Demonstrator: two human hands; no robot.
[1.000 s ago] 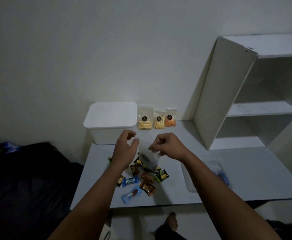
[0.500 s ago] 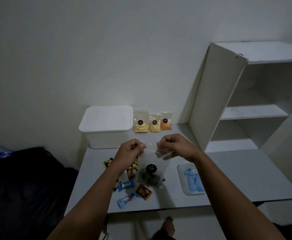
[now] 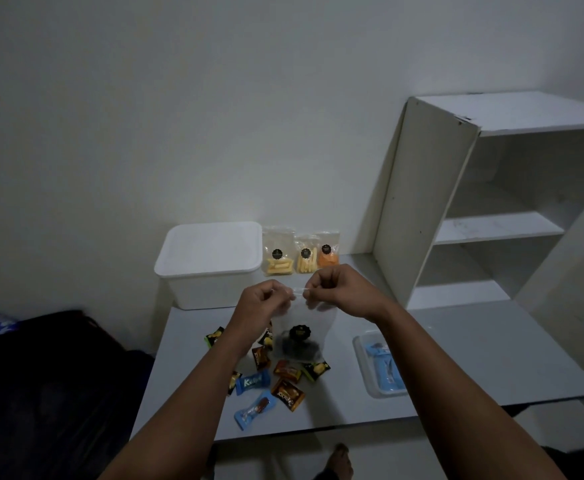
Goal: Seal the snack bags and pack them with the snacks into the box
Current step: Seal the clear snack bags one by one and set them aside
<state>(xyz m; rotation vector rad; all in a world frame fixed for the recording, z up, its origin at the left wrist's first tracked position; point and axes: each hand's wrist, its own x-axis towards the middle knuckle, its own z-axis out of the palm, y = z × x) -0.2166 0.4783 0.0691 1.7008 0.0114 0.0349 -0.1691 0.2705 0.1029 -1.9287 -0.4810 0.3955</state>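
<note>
Counts on the table

Two hands, left (image 3: pixel 261 308) and right (image 3: pixel 339 289), are sharing one clear bag (image 3: pixel 301 336); three more bags (image 3: pixel 302 259) are standing at the wall, making four. One lidded box (image 3: pixel 210 265), one tray (image 3: pixel 378 367) and one shelf unit (image 3: pixel 491 202) are sitting there. At least nine wrapped candies (image 3: pixel 285 394) are showing; some are lying hidden under the arm and bag.

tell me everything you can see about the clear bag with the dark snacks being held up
The clear plastic snack bag hangs upright above the grey table, over scattered wrapped candies. It looks thin and flexible, with a round black sticker on its front and dark snacks settled at the bottom. The left hand and right hand pinch its top edge from either side.
</note>
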